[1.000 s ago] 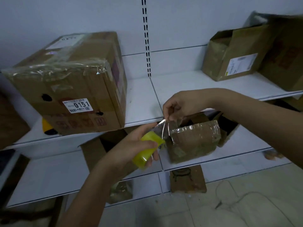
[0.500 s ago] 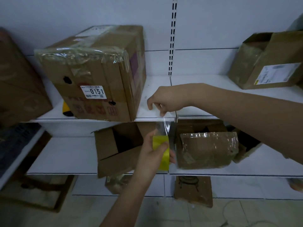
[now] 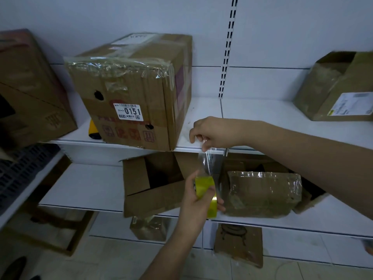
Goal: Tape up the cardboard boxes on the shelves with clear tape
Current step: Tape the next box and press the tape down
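Note:
My left hand (image 3: 196, 201) grips a yellow roll of clear tape (image 3: 207, 195) in front of the middle shelf. My right hand (image 3: 212, 131) pinches the free end of the tape strip (image 3: 209, 162), which stretches upward from the roll to the upper shelf's front edge. A large cardboard box (image 3: 133, 91) labelled 0151, with crinkled tape along its top edge, stands on the upper shelf left of my right hand. Below it lies an open cardboard box (image 3: 153, 188). A small tape-covered box (image 3: 262, 195) sits right of the roll.
White metal shelves (image 3: 84, 184) run across the view. Another brown box (image 3: 30, 87) stands at the upper left and an open box (image 3: 339, 87) at the upper right. More cardboard pieces (image 3: 240, 245) lean on the lowest level near the tiled floor.
The view has swung left and closer. My right hand has drawn the tape end upward away from the roll, lengthening the strip. My left hand keeps the roll low.

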